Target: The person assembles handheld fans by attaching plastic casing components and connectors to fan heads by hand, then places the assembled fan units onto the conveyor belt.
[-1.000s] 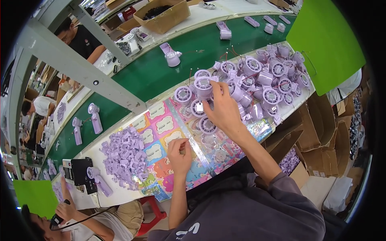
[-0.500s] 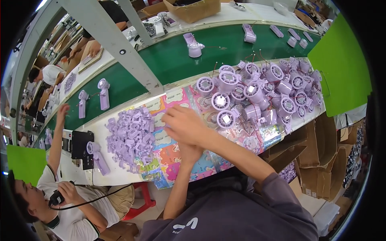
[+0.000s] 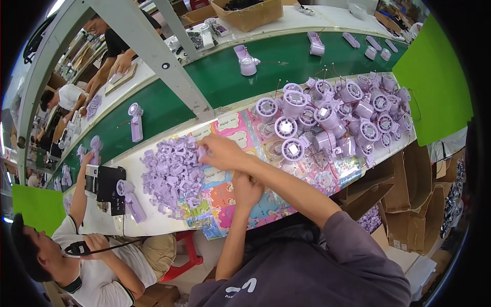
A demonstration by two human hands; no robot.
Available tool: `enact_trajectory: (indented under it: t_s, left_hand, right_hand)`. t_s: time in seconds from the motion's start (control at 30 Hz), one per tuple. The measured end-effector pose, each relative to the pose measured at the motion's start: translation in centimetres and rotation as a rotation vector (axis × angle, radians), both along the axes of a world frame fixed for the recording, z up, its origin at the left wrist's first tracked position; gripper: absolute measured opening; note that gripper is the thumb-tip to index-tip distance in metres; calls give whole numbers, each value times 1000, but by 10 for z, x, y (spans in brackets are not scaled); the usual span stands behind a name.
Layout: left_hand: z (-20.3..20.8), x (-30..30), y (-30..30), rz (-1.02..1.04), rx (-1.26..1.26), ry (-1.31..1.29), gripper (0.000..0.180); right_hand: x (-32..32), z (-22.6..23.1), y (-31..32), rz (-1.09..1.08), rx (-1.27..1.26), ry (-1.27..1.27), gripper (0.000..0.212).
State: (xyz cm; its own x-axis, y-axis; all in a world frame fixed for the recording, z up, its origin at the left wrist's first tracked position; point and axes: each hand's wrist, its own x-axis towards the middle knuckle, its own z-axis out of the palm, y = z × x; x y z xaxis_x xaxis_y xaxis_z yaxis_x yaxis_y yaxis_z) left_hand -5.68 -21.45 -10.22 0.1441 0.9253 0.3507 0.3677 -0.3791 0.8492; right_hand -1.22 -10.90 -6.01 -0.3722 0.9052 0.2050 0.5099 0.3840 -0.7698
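My right hand [image 3: 221, 152] reaches across to the right edge of a heap of small lilac plastic parts [image 3: 171, 176]. Its thumb and fingers pinch one small lilac plastic part [image 3: 203, 152]. My left hand [image 3: 247, 189] is closed just below my right forearm, over the colourful printed sheets [image 3: 225, 202]. What its curled fingers hold, if anything, is hidden. To the right lies a big pile of lilac round fan housings [image 3: 327, 117] with thin red wires.
Behind the bench runs a green conveyor belt [image 3: 215, 77] carrying lilac fan pieces. A grey metal post [image 3: 153, 51] slants across. At left a co-worker [image 3: 97, 256] holds a corded tool near a black box [image 3: 111, 187]. Cardboard boxes [image 3: 404, 189] stand at right.
My right hand has moved left to the heap and pinched a small part. My left hand has come out from beneath the right wrist. The co-worker's far hand now touches a fan piece.
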Motion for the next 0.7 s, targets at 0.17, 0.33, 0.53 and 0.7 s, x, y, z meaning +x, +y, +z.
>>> enact_trajectory:
  t_s: [0.17,0.33,0.53,0.7]
  left_hand:
    - [-3,-4,-5,37,-141,-5,29]
    - [13,-4,14,119,26,-99,17]
    - [54,36,145,102,265,5,12]
    - [59,88,265,180,342,413,73]
  right_hand:
    - [34,9,-30,-147,15,425,47]
    - [100,29,-122,-173,76,204,49]
    - [136,-15,-160,-143,20,-53,46]
    - [131,-19,-154,-183,20,-71,44]
